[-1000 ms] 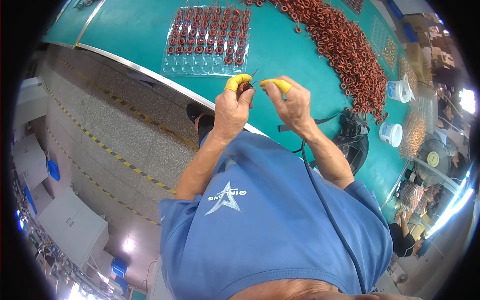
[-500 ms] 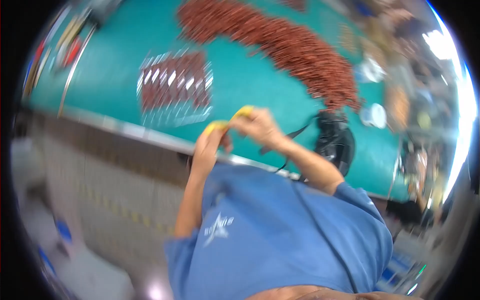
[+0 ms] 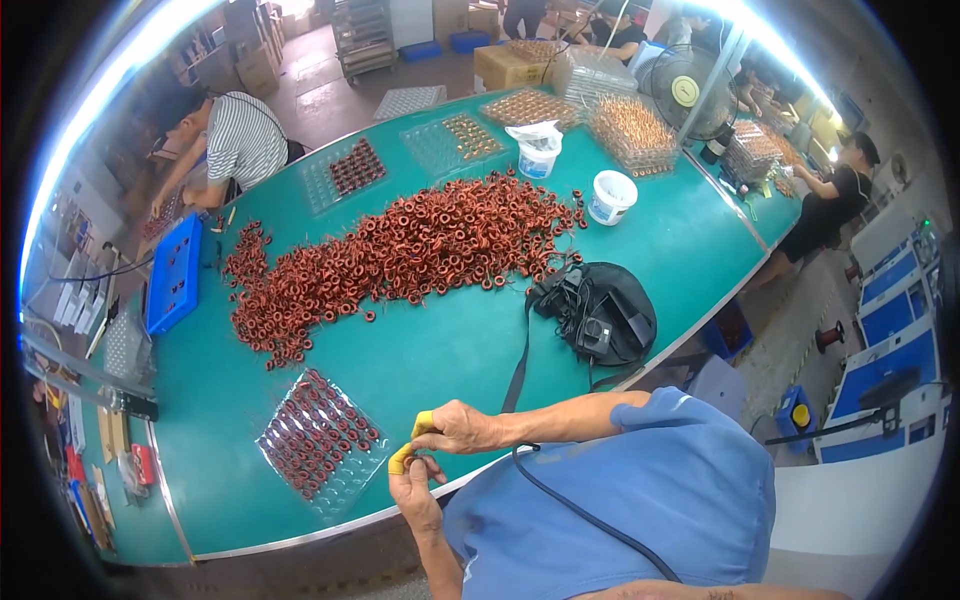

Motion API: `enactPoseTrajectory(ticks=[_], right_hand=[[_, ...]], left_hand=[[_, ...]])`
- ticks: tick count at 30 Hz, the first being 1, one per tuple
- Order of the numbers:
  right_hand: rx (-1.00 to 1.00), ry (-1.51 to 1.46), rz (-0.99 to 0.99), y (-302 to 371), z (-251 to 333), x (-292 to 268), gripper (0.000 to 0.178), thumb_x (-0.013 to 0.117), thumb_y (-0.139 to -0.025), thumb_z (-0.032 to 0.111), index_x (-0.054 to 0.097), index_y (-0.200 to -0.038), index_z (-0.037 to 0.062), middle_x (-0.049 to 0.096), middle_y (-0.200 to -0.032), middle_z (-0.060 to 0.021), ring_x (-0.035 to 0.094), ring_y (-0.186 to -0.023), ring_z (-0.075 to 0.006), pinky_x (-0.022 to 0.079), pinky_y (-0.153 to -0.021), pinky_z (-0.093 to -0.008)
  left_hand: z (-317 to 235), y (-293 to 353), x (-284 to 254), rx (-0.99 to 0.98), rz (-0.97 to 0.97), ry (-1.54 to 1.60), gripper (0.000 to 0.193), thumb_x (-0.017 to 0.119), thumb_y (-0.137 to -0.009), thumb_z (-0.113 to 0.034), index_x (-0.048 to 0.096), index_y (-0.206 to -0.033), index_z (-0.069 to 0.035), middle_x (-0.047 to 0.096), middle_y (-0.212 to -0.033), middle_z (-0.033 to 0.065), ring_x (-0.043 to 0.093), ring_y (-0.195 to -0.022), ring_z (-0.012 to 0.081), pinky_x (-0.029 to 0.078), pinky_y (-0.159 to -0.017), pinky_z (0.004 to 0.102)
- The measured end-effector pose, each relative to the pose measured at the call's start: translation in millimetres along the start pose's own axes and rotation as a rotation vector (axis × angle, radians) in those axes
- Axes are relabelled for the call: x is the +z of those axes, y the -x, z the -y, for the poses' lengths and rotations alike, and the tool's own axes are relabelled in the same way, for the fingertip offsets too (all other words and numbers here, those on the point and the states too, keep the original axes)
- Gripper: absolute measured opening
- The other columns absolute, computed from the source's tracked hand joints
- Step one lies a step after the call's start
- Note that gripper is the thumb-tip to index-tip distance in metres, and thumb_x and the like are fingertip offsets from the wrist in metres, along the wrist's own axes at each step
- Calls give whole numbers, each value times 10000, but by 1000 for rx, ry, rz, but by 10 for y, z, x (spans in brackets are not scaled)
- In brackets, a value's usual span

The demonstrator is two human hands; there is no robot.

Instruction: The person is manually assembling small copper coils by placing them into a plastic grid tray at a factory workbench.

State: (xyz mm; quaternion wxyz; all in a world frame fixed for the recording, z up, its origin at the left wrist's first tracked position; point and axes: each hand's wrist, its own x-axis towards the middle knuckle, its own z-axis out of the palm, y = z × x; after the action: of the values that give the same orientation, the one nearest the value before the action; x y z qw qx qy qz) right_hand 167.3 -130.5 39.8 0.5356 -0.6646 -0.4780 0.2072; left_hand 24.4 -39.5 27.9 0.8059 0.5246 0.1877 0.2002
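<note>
Near the table's front edge my left hand [image 3: 418,495] and my right hand [image 3: 458,428] meet, fingers curled in a pinch. Yellow coverings wrap a finger on each. A small reddish bit shows between the fingertips, too small to name. Just left of them lies a clear plastic tray [image 3: 362,467] with rows of red wire-wound ring coils [image 3: 318,425] in its pockets. Beyond, a long heap of loose ring coils [image 3: 400,245] spreads across the green table [image 3: 480,350].
A black bag [image 3: 625,315] with a strap lies right of my hands. Two white tubs [image 3: 612,198] stand behind it. A blue tray [image 3: 175,275] is at the left. Stacked coil trays [image 3: 635,135] and a fan [image 3: 690,90] stand far right. Other people work around the table.
The view has swung up and steadied, bringing the far side of the table into sight. My hands stay close together, fingers bent; the tray and heap show sharply now.
</note>
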Motion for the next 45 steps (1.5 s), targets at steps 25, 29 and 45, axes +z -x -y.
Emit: enactPoseTrajectory(ticks=[25,29,45], right_hand=[[551,-670,-13,38,84,-120,236,619,-867,261,610,-779,42,563,-644,6,536,-551,-76,420,-494,-219],[614,-773,58,62,53,-58,198,642,-835,221,596,-746,51,555,-625,3,524,-525,-83,407,-472,-224],[318,-516,-166,-15,263,-24,159,638,-893,152,626,-838,4,603,-642,-7,494,-533,-59,388,-487,-212]], left_hand=[[-78,-361,-142,284,89,-862,350,593,-930,-155,498,-1218,18,611,-848,111,605,-728,199,492,-664,333],[-185,-278,-264,369,195,-971,386,637,-892,-95,500,-1244,-19,630,-885,131,646,-806,237,510,-743,339],[-102,-217,45,162,91,144,318,602,-931,-157,455,-1181,-26,571,-847,103,562,-685,170,478,-633,275]])
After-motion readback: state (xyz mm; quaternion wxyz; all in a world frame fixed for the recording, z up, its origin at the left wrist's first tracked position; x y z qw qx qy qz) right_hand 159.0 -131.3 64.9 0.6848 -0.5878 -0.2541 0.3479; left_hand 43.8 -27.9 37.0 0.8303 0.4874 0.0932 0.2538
